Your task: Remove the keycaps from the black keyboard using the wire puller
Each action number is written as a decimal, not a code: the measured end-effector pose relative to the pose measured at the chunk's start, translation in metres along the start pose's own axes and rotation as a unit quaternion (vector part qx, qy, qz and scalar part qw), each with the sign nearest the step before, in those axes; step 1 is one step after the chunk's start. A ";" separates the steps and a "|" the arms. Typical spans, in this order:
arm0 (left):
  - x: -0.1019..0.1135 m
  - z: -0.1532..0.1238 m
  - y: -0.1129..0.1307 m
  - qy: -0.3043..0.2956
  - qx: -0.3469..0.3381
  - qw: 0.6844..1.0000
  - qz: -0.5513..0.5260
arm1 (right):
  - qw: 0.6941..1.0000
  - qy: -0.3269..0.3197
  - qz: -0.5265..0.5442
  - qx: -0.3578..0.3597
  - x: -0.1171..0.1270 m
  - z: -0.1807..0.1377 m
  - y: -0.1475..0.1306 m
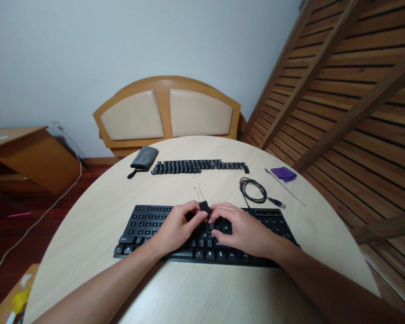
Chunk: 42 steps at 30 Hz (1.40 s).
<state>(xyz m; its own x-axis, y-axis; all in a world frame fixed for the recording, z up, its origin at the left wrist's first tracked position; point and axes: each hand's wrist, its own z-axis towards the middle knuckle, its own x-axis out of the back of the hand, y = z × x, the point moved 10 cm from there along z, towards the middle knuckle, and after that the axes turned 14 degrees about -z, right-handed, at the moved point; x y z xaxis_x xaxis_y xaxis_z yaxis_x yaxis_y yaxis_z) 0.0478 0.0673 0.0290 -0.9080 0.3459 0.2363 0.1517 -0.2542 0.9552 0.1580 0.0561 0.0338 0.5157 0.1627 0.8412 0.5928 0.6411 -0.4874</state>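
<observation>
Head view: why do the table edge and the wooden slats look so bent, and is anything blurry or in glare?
Head view: wide-lens distortion bows the table rim and fans the slats; lighting is soft and even, with no glare; the keyboard and both hands, left and right, are sharp, casting only faint shadows.

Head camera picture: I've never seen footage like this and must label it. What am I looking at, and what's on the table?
The camera sits on a person's head, looking down at their own two bare hands; there is no machine. Both rest on a black keyboard on a round pale table. The left hand and right hand meet at a small black key puller with wire loops; which hand grips it is unclear. Many keycaps are off the keyboard. Behind lie rows of loose keycaps, a grey pouch, a coiled cable and a purple cloth.
</observation>
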 end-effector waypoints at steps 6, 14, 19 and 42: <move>0.000 0.000 -0.001 -0.001 -0.006 1.000 -0.001 | 1.000 0.000 0.021 -0.015 0.001 0.000 0.002; 0.000 -0.001 0.000 -0.002 -0.007 1.000 0.001 | 0.999 0.010 0.034 -0.010 0.000 -0.002 0.001; 0.000 0.000 -0.002 -0.001 0.005 1.000 -0.017 | 0.998 0.012 0.052 -0.022 0.000 -0.002 0.004; 0.004 -0.002 -0.002 0.021 0.002 1.000 -0.018 | 0.999 0.031 0.007 -0.012 0.010 -0.001 0.000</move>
<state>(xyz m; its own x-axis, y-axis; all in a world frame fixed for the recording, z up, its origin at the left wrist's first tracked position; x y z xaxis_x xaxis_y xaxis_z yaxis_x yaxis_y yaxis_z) 0.0430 0.0674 0.0277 -0.9283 0.3173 0.1940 0.1197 -0.2391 0.9636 0.1632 0.0571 0.0417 0.5607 0.1250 0.8185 0.5991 0.6212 -0.5052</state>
